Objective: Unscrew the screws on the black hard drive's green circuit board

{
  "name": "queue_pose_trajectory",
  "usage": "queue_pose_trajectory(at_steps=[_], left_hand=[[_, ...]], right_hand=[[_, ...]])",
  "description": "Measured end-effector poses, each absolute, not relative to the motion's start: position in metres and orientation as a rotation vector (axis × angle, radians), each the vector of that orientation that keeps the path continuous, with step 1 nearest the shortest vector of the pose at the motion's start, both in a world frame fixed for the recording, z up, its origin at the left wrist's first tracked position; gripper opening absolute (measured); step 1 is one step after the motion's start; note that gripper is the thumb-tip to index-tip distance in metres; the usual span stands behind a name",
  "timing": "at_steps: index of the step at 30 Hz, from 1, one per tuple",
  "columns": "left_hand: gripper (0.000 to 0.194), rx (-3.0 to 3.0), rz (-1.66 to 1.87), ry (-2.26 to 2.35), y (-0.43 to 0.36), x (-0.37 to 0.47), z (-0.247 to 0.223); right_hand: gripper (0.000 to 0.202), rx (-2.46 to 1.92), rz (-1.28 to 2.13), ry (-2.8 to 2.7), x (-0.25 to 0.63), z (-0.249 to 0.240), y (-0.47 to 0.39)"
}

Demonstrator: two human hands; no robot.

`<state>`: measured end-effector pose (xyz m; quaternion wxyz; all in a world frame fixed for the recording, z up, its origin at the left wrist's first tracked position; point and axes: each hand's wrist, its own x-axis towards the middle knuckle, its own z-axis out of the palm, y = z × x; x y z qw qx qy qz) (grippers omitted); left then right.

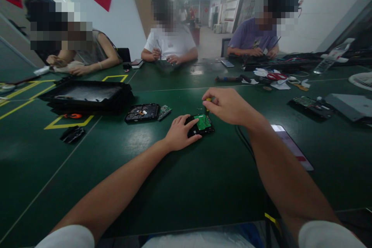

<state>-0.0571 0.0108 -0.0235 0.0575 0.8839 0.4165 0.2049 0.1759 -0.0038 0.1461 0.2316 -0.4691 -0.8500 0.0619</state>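
A black hard drive point(191, 132) with a green circuit board point(204, 123) lies flat on the green table. My left hand point(180, 133) rests over its left part, index finger on the board's edge and thumb along the near side, holding the drive against the table. Above the board, my right hand point(229, 104) grips a screwdriver point(208, 103) by its yellow handle. The shaft points down at the board; whether its tip sits in a screw is too small to tell. A few tiny pieces, perhaps screws, lie just behind the drive.
Left of the drive are another hard drive point(142, 112), a loose circuit board point(164, 112) and stacked black trays point(87, 95). A phone point(292, 147) lies beneath my right forearm. Further right are a drive point(311, 107) and a grey metal case point(350, 106). Three people sit opposite.
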Motion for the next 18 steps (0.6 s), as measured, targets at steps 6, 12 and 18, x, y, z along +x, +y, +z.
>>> queue_pose_trajectory(at_steps=[6,12,18], left_hand=[[0.077,2.675,0.612,1.27,0.0103,-0.0571,-0.023],[0.077,2.681,0.606,1.271,0.0105,-0.0574,-0.0238],[0.077,2.677,0.606,1.268,0.0099,-0.0574,-0.0218]], right_hand=[[0.021,-1.248,0.195,-2.364,0.1753,0.1483,-0.0044],[0.023,-1.271,0.186,-2.336,0.1757,0.1476,-0.0055],[0.022,-1.278,0.116,-2.368,0.1773,0.1458,-0.0022]])
